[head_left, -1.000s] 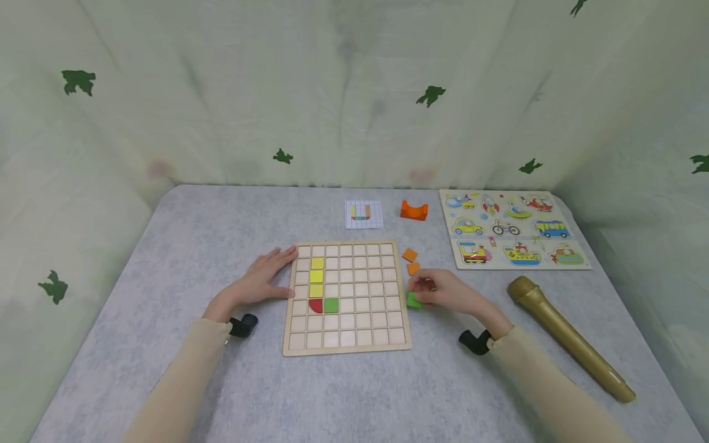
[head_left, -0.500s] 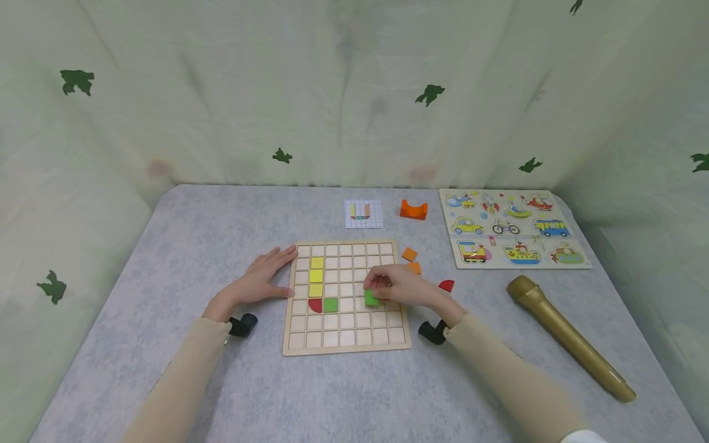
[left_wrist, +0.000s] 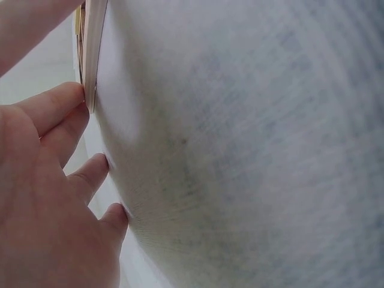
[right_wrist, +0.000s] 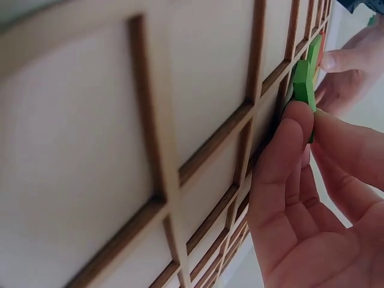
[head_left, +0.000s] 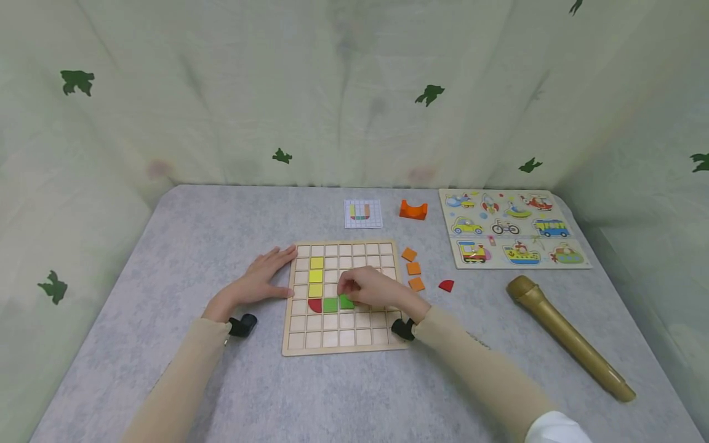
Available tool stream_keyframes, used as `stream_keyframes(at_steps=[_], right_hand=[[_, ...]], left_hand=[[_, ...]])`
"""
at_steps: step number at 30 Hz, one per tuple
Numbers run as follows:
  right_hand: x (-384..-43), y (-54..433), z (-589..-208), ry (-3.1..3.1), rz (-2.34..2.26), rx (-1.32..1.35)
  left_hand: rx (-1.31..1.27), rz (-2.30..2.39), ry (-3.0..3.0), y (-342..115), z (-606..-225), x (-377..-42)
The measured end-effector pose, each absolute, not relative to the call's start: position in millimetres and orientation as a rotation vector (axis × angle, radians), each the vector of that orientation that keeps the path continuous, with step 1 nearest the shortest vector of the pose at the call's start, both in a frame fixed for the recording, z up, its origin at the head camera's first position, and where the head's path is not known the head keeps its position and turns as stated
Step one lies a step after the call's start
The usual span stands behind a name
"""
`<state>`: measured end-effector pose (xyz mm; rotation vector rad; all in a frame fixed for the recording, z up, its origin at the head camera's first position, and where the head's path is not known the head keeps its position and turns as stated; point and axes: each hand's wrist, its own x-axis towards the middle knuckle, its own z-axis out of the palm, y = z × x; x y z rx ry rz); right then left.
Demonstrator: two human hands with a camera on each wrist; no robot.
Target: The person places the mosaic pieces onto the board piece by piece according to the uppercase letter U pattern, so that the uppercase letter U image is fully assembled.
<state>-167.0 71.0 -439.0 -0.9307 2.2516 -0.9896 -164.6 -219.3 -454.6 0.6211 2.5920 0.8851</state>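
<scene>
A wooden grid board [head_left: 346,338] lies on the table, with a column of yellow square tiles [head_left: 316,276] in it. Below them sit a red quarter-round tile [head_left: 315,306] and a green square tile [head_left: 330,305]. My right hand [head_left: 376,288] pinches a second green tile [right_wrist: 305,84] between thumb and finger, tilted at a cell just right of the first green one. My left hand [head_left: 260,278] rests on the table with fingers spread, its fingertips [left_wrist: 75,96] touching the board's left edge.
Right of the board lie several orange square tiles [head_left: 413,269] and a red quarter-round tile [head_left: 446,285]. Behind it are a pattern card [head_left: 362,214] and an orange arched block [head_left: 413,210]. A vehicle puzzle board [head_left: 512,231] and a gold microphone [head_left: 570,338] occupy the right side.
My right hand has carried the green tile leftward from beside the board to the cell by the other green tile. The left hand has stayed put.
</scene>
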Motion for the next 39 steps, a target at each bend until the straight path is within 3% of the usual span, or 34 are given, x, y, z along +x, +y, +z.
stream_keyframes(at_steps=[14, 22, 39], right_hand=[[-163.2, 69.1, -439.0, 2.342, -0.872, -1.001], [-162.4, 79.3, -440.8, 2.324, -1.002, -0.902], [-167.2, 175.3, -422.2, 2.38, -1.17, -0.758]], left_hand=[[0.614, 0.878, 2.586, -219.2, -454.5, -165.1], [0.625, 0.879, 2.596, -219.5, -454.5, -164.4], [0.636, 0.872, 2.608, -220.2, -456.8, -166.3]])
